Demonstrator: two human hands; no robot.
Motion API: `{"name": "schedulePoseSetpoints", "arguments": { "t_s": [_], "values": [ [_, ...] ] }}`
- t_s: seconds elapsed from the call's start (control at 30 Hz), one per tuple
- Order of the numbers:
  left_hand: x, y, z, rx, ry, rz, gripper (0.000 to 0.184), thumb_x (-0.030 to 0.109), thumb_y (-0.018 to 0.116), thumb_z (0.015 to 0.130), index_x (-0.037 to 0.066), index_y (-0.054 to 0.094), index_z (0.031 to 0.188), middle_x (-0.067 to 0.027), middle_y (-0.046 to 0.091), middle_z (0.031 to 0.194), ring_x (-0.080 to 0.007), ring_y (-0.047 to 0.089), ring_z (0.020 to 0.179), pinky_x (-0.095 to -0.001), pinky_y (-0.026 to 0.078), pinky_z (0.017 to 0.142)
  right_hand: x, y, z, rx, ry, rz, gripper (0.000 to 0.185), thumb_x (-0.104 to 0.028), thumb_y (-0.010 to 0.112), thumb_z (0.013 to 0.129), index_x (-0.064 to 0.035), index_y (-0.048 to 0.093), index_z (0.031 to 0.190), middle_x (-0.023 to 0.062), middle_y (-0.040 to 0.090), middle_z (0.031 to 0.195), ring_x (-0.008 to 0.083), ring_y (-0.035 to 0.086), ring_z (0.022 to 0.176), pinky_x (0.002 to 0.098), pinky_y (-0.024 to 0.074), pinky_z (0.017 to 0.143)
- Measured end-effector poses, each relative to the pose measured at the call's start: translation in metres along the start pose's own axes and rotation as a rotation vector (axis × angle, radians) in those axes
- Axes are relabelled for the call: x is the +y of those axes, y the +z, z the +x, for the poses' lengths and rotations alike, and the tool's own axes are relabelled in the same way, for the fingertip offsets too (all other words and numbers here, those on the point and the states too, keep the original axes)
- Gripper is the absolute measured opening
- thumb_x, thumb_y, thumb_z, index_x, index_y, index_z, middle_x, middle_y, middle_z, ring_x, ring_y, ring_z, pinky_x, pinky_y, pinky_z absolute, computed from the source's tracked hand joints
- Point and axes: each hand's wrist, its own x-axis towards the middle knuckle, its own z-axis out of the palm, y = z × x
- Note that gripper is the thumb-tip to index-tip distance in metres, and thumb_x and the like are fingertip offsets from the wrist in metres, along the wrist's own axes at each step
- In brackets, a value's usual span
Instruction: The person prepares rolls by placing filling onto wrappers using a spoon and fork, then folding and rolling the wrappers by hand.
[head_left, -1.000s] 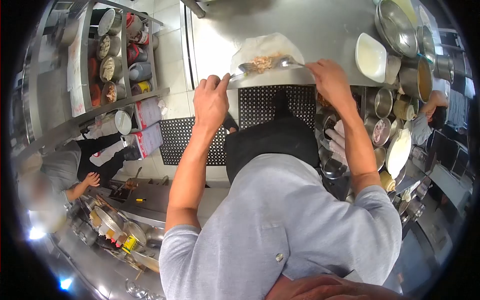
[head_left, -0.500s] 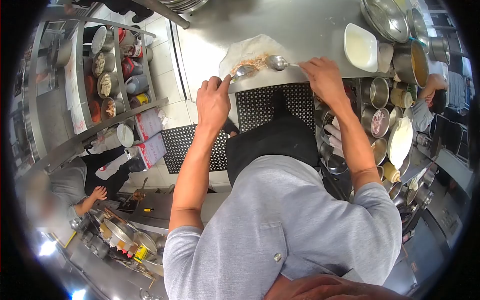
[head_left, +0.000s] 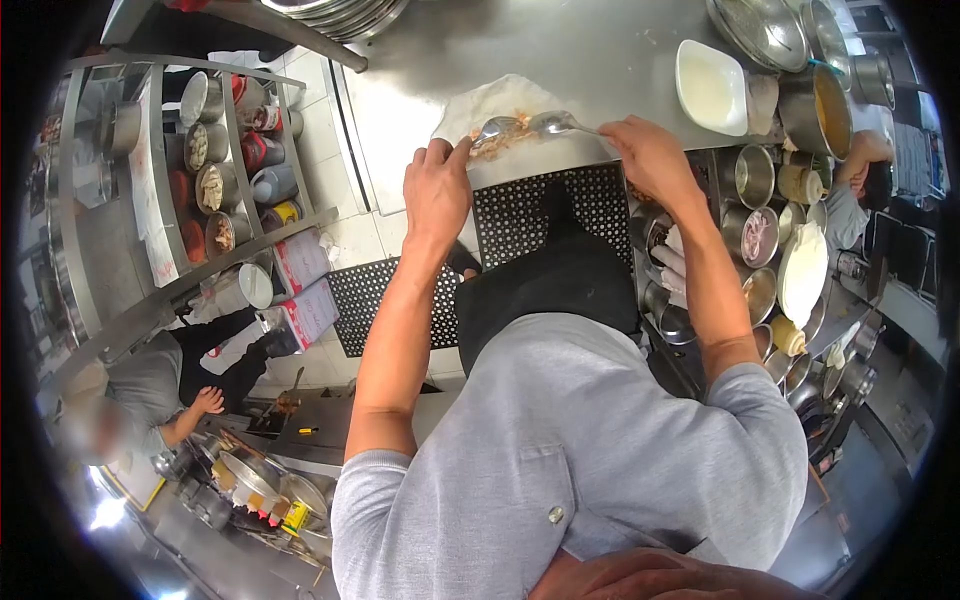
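From where I stand, a pale sheet (head_left: 487,103) lies flat near the close edge of the table (head_left: 600,65), just beyond the left hand (head_left: 438,195) and a little to the left of the right hand (head_left: 648,158). Its near part carries an orange-brown filling (head_left: 517,148), stretched out between the two hands.

Each hand pinches one spoon by the handle, thumb against fingers. The left spoon (head_left: 494,127) has its bowl down in the filling, most of its handle hidden by the hand; the right spoon (head_left: 554,122) has its bowl at the filling's other end. Whether the left fingertips touch the sheet, I can't tell.

The sheet looks thin and soft, with an uneven, rounded outline; the filling is crumbly and loose. Both spoons are shiny metal, and the table is smooth, brushed-looking steel.

Counting the bigger things: one sheet, one strip of filling, two spoons. Off to the right sits one white dish (head_left: 712,88), squarish with rounded corners, pale inside, and beyond it one deep metal pot (head_left: 790,112) holding something orange-brown.
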Motion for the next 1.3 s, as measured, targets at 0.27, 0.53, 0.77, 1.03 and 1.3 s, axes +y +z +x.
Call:
{"name": "schedulePoseSetpoints", "arguments": {
  "t_s": [0.27,0.53,0.77,1.03,1.3],
  "values": [
    [0.003,0.002,0.006,-0.041,0.008,-0.014,0.039,-0.001,0.056,0.082,0.007,0.072,0.116,-0.0107,0.063,0.093,-0.0305,0.059,0.086,-0.0418,0.048,0.076,0.003,0.000,0.001,-0.029,-0.016,-0.029,0.021,-0.012,0.053,0.094,-0.0068,0.070,0.105,0.0145,0.066,0.092,0.0386,0.063,0.090,0.0482,0.0493,0.078],
    [0.005,0.003,0.005,-0.017,0.032,-0.026,0.040,-0.002,0.057,0.081,0.008,0.071,0.117,-0.0109,0.063,0.093,-0.0311,0.059,0.085,-0.0422,0.048,0.075,0.005,-0.003,-0.006,-0.019,-0.039,-0.020,0.023,-0.013,0.052,0.095,-0.0069,0.071,0.105,0.0150,0.067,0.093,0.0387,0.064,0.089,0.0488,0.0491,0.078],
    [0.000,-0.004,-0.004,0.029,-0.012,-0.045,0.037,-0.002,0.060,0.082,0.007,0.072,0.115,-0.0104,0.063,0.093,-0.0302,0.060,0.086,-0.0419,0.049,0.077,0.010,0.005,-0.004,0.026,-0.037,0.036,0.022,-0.013,0.052,0.094,-0.0057,0.071,0.103,0.0162,0.068,0.094,0.0393,0.064,0.090,0.0487,0.0493,0.078],
    [-0.007,-0.023,-0.019,-0.002,-0.055,-0.065,0.035,-0.002,0.061,0.083,0.008,0.073,0.115,-0.0107,0.064,0.092,-0.0297,0.060,0.085,-0.0408,0.050,0.078,0.008,-0.003,0.001,-0.031,-0.032,0.067,0.023,-0.012,0.052,0.093,-0.0054,0.072,0.104,0.0161,0.069,0.093,0.0393,0.064,0.090,0.0491,0.0494,0.079],
    [-0.027,-0.041,-0.044,0.013,-0.151,-0.060,0.031,-0.003,0.061,0.084,0.006,0.074,0.110,-0.0133,0.064,0.091,-0.0323,0.062,0.086,-0.0428,0.051,0.077,-0.028,0.026,0.007,-0.129,-0.184,0.088,0.025,-0.007,0.055,0.085,-0.0075,0.070,0.105,0.0132,0.068,0.094,0.0364,0.065,0.091,0.0477,0.0521,0.077]
  ]
}}
